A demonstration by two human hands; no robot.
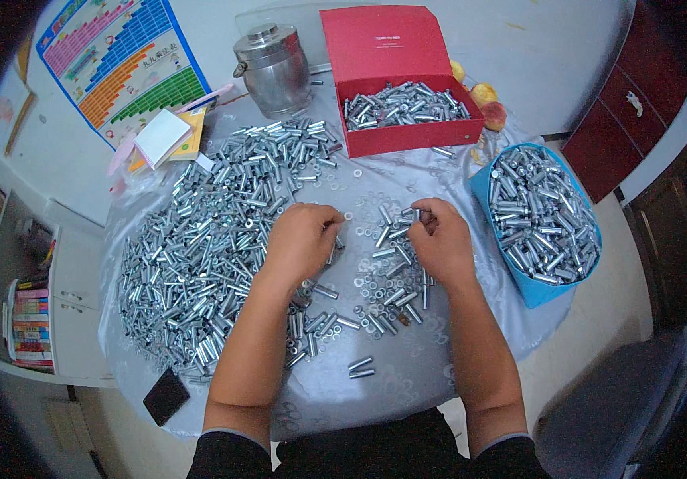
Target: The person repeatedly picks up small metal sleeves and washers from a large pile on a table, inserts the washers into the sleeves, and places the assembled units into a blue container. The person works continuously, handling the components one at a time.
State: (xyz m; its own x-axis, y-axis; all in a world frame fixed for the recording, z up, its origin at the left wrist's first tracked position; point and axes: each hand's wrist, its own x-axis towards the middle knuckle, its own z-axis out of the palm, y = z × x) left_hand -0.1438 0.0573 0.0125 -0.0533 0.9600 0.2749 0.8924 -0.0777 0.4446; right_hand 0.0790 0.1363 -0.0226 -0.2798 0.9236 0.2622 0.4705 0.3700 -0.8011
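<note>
Over the right edge of a large heap of shiny metal sleeves (200, 263), my left hand (302, 239) is closed with its fingers curled together. A metal sleeve shows just under its fingertips; whether the fingers grip it is hidden. My right hand (446, 243) pinches a small metal sleeve (417, 213) between thumb and forefinger, mostly covered by the fingers. It is above a smaller spread of loose sleeves and washers (383, 283). Two sleeves (361, 368) lie apart from the others, closer to me.
At the back stand a red box (407, 142) of metal parts and a lidded steel pot (273, 76). A blue bin (535, 291) full of metal parts is at right, with fruit (493, 116) behind. A black phone-like slab (166, 397) lies at the front left; a chair (623, 399) stands right.
</note>
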